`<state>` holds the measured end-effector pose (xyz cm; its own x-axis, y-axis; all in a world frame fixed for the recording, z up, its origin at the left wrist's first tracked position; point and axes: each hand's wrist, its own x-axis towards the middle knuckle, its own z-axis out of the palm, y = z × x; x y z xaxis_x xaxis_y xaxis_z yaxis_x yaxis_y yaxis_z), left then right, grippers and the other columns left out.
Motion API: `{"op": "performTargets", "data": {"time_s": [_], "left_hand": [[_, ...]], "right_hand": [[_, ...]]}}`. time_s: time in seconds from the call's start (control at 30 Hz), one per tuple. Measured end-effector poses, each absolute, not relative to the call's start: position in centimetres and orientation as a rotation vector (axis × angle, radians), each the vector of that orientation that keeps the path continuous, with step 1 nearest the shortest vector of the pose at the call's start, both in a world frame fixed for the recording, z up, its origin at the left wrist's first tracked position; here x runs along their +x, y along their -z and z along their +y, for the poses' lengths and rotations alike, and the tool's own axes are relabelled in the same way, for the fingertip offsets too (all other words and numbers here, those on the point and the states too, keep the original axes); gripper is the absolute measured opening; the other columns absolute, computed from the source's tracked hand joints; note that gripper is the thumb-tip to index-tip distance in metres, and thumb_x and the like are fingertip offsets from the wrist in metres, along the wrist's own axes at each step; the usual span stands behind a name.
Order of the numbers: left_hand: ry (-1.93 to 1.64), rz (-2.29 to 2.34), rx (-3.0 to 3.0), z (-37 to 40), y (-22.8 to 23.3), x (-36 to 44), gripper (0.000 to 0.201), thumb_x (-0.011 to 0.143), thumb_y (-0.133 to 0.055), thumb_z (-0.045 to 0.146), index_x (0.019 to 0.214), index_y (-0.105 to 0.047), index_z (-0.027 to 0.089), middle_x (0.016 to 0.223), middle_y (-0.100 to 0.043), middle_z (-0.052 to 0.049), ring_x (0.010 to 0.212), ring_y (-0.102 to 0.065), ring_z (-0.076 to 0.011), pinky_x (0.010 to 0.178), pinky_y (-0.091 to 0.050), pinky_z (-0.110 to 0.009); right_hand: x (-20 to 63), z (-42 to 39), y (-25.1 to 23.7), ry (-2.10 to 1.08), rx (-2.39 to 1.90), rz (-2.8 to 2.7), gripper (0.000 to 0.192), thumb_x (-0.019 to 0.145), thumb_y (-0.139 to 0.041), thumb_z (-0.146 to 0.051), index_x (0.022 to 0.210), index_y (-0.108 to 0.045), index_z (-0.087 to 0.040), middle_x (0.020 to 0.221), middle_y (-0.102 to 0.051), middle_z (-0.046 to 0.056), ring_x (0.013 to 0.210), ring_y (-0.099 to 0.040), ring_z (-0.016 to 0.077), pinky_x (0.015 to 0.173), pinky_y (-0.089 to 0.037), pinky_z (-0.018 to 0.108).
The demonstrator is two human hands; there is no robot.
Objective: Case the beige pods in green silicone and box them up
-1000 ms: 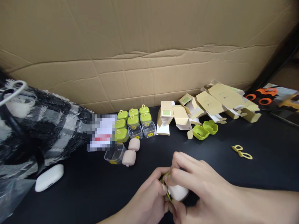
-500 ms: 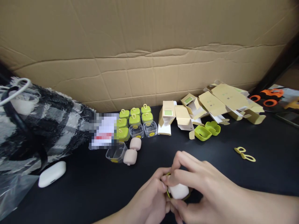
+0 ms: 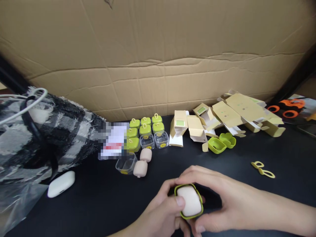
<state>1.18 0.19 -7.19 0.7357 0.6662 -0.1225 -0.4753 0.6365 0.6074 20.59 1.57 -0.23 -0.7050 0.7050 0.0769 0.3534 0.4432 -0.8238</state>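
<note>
My left hand (image 3: 164,210) grips a small square green case (image 3: 189,217) near the bottom of the view, its thumb pressing on the pale rounded block (image 3: 190,200) that sits inside. The green rim shows all around the block. Curved over the case from the right, my right hand (image 3: 222,197) has its fingers along the top edge and its thumb by the lower right corner. Some fingertips are hidden behind the case. Off to the right, a yellow double-loop strap (image 3: 263,169) lies on the black table.
Green-lidded containers (image 3: 145,129) stand in rows at the back, with clear cups (image 3: 161,140) in front. Two pale pink blocks (image 3: 140,168), opened cartons (image 3: 227,113), green shells (image 3: 217,145), a white case (image 3: 61,184) and a plaid cloth (image 3: 71,128) lie around. Cardboard (image 3: 158,65) stands behind.
The case has turned so that its block and whole rim face up. My left thumb has moved onto the block, and my right fingers have spread wider around the case. The view has shifted slightly.
</note>
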Motion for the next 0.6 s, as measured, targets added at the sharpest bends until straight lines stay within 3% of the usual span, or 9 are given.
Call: {"op": "performTargets", "data": {"time_s": [0.2, 0.33, 0.47, 0.6], "left_hand": [[-0.611, 0.318, 0.593, 0.1, 7.6, 1.2, 0.046, 0.076, -0.069, 0.053, 0.103, -0.050, 0.021, 0.087, -0.074, -0.005, 0.065, -0.072, -0.0130, 0.051, -0.041, -0.015], [-0.570, 0.442, 0.595, 0.3, 6.2, 1.0, 0.046, 0.071, -0.070, 0.055, 0.097, -0.053, 0.021, 0.089, -0.076, -0.008, 0.063, -0.070, -0.0125, 0.058, -0.041, -0.020], [-0.517, 0.531, 0.570, 0.4, 5.0, 0.7, 0.040, 0.071, -0.067, 0.050, 0.096, -0.056, 0.020, 0.081, -0.076, -0.007, 0.060, -0.067, -0.0134, 0.061, -0.037, -0.024], [-0.511, 0.492, 0.622, 0.5, 5.4, 0.9, 0.042, 0.067, -0.070, 0.050, 0.091, -0.056, 0.019, 0.073, -0.074, -0.006, 0.055, -0.061, -0.0120, 0.061, -0.033, -0.025]], "right_hand": [[20.4, 2.0, 0.6, -1.051, -0.766, -2.055, 0.051, 0.064, -0.065, -0.009, 0.112, -0.060, -0.021, 0.100, -0.062, 0.004, 0.089, -0.063, 0.0189, 0.080, -0.052, 0.031], [19.9, 4.7, -0.8, -1.091, -0.760, -1.933, 0.047, 0.070, -0.057, -0.012, 0.117, -0.055, -0.020, 0.100, -0.060, 0.006, 0.084, -0.065, 0.0181, 0.071, -0.053, 0.029], [17.9, 8.9, -2.2, -0.820, -0.772, -2.132, 0.055, 0.078, -0.064, -0.018, 0.129, -0.043, -0.020, 0.100, -0.061, 0.004, 0.084, -0.062, 0.0162, 0.074, -0.053, 0.029], [14.9, 12.4, -2.0, -0.669, -0.763, -2.213, 0.048, 0.072, -0.077, -0.032, 0.112, -0.053, -0.020, 0.098, -0.061, 0.003, 0.074, -0.058, 0.0153, 0.068, -0.051, 0.029]]}}
